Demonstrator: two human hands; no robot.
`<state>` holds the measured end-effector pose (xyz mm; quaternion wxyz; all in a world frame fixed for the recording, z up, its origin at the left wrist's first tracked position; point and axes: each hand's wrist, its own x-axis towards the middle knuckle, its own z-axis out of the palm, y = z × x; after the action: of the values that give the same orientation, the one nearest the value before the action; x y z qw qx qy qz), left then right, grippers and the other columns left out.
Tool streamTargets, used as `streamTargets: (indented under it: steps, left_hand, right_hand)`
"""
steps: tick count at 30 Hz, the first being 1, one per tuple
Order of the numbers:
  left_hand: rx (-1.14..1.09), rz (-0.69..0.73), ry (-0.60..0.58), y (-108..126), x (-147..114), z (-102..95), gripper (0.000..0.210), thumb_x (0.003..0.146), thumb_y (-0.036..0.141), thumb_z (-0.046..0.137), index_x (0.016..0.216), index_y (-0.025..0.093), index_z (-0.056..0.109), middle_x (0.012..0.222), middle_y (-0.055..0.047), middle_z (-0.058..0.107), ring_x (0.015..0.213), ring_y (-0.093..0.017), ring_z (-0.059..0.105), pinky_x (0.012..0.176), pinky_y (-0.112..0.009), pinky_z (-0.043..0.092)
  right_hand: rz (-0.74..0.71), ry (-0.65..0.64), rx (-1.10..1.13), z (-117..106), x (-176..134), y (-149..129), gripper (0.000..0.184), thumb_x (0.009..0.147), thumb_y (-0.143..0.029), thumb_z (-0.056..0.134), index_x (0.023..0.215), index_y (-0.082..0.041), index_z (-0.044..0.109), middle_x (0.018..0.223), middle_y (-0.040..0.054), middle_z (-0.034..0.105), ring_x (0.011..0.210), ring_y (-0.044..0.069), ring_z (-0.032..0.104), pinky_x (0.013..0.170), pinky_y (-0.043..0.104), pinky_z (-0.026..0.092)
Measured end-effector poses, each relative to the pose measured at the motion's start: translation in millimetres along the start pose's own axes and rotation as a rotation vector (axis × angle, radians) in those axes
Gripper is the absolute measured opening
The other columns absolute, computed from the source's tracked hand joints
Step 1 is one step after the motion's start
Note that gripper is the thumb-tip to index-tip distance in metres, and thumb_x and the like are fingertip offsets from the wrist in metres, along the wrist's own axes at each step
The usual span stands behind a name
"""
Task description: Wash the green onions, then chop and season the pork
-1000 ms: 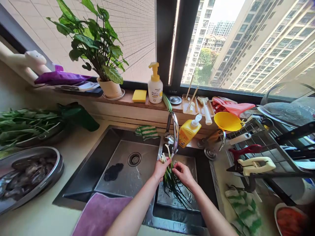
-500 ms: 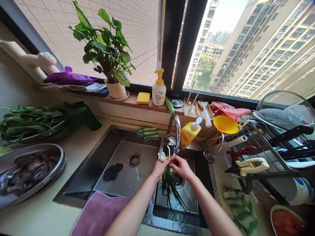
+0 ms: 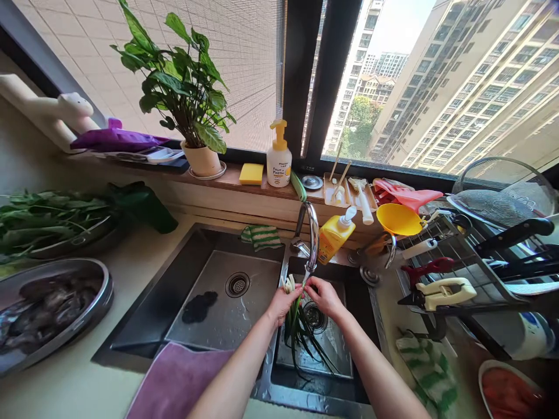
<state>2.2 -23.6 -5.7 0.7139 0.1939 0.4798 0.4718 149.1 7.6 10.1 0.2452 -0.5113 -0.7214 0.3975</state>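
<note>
My left hand [image 3: 285, 304] is closed around a bunch of green onions [image 3: 302, 334], white ends up and long green leaves hanging into the small right sink basin [image 3: 286, 364]. Beside it my right hand [image 3: 322, 298] pinches at the bunch with thumb and fingertips, close under the spout of the chrome faucet [image 3: 313, 233]. Water appears to run from the spout onto the stalks and fingers. Part of the bunch is hidden behind the left fingers. Below the leaves sits the basin's drain [image 3: 315, 316].
The large left basin [image 3: 257, 291] holds a dark patch. A purple cloth [image 3: 179, 378] hangs over its front edge. At left are a bowl of dark shrimp-like food [image 3: 52, 302] and leafy greens [image 3: 48, 221]. A yellow bottle [image 3: 335, 235] stands behind the faucet; a knife rack [image 3: 476, 262] is at right.
Both hands remain at the bunch under the faucet. The upright green stalk between them has dropped lower, and the hanging leaves have shifted. The view has moved slightly.
</note>
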Motion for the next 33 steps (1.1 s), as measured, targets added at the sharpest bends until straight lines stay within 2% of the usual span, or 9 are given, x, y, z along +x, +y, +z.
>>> streamTargets:
  steps: [8,11,14,17,20,23,26,29,33]
  left_hand:
    - [-0.018,0.017,0.032,-3,-1,-11.1,0.047,0.046,0.037,0.082,0.084,0.012,0.068,0.063,-0.001,0.062,0.057,-0.009,0.055,0.054,-0.02,0.043]
    - [-0.023,0.015,0.033,-8,-2,-11.3,0.046,0.045,0.036,0.083,0.081,0.012,0.067,0.06,0.001,0.061,0.053,-0.008,0.053,0.053,-0.02,0.042]
    - [-0.009,0.007,0.034,-15,-5,-9.8,0.046,0.045,0.037,0.083,0.079,0.011,0.066,0.057,0.002,0.059,0.051,-0.007,0.052,0.052,-0.02,0.041]
    - [0.009,0.007,0.051,-21,-8,-10.2,0.046,0.047,0.039,0.082,0.081,0.012,0.065,0.059,0.001,0.06,0.054,-0.009,0.055,0.055,-0.021,0.043]
    - [0.01,0.005,0.048,-22,-11,-12.5,0.047,0.047,0.039,0.082,0.081,0.012,0.065,0.06,0.001,0.061,0.055,-0.01,0.056,0.057,-0.021,0.044]
    - [-0.009,0.027,0.032,-19,-11,-11.8,0.048,0.045,0.038,0.083,0.081,0.012,0.065,0.063,0.0,0.062,0.056,-0.01,0.056,0.058,-0.021,0.044]
    - [-0.051,0.055,-0.013,-15,-9,-6.7,0.053,0.047,0.04,0.082,0.088,0.012,0.065,0.07,-0.002,0.065,0.061,-0.01,0.058,0.062,-0.021,0.044]
    - [-0.035,0.022,-0.033,-13,-7,-2.2,0.053,0.047,0.041,0.081,0.087,0.011,0.065,0.066,-0.002,0.064,0.057,-0.01,0.057,0.058,-0.021,0.043]
    - [0.026,0.007,0.013,-13,-8,-4.0,0.046,0.044,0.039,0.083,0.076,0.011,0.065,0.06,0.0,0.061,0.053,-0.009,0.053,0.055,-0.02,0.04]
  right_hand:
    - [0.141,-0.038,0.286,18,5,8,0.035,0.081,-0.05,0.039,0.071,-0.019,0.052,0.057,-0.0037,0.049,0.05,0.01,0.045,0.049,0.021,0.037]
    - [0.179,-0.01,0.362,23,10,8,0.038,0.075,-0.056,0.048,0.075,-0.018,0.054,0.061,-0.0029,0.052,0.052,0.009,0.045,0.048,0.02,0.036]
    - [0.208,0.026,0.396,25,17,7,0.041,0.066,-0.058,0.058,0.066,-0.017,0.053,0.054,-0.0047,0.047,0.048,0.007,0.039,0.044,0.019,0.03]
    - [0.234,0.064,0.419,26,24,7,0.043,0.066,-0.059,0.057,0.059,-0.017,0.051,0.048,-0.0067,0.04,0.044,0.006,0.032,0.042,0.019,0.026]
    - [0.246,0.112,0.426,31,27,6,0.042,0.068,-0.059,0.054,0.062,-0.017,0.052,0.046,-0.0074,0.038,0.041,0.006,0.031,0.04,0.019,0.025]
    - [0.237,0.172,0.408,36,26,4,0.04,0.071,-0.057,0.051,0.074,-0.018,0.054,0.052,-0.0052,0.045,0.043,0.008,0.038,0.041,0.019,0.029]
    - [0.207,0.187,0.374,38,23,0,0.036,0.072,-0.052,0.052,0.083,-0.019,0.055,0.065,-0.001,0.056,0.052,0.011,0.049,0.046,0.021,0.038]
    - [0.177,0.168,0.327,32,22,-1,0.031,0.071,-0.049,0.055,0.077,-0.019,0.057,0.065,-0.0007,0.058,0.054,0.011,0.051,0.048,0.021,0.039]
    - [0.157,0.146,0.281,19,26,6,0.035,0.073,-0.05,0.052,0.061,-0.018,0.054,0.048,-0.0048,0.048,0.044,0.008,0.041,0.042,0.019,0.032]
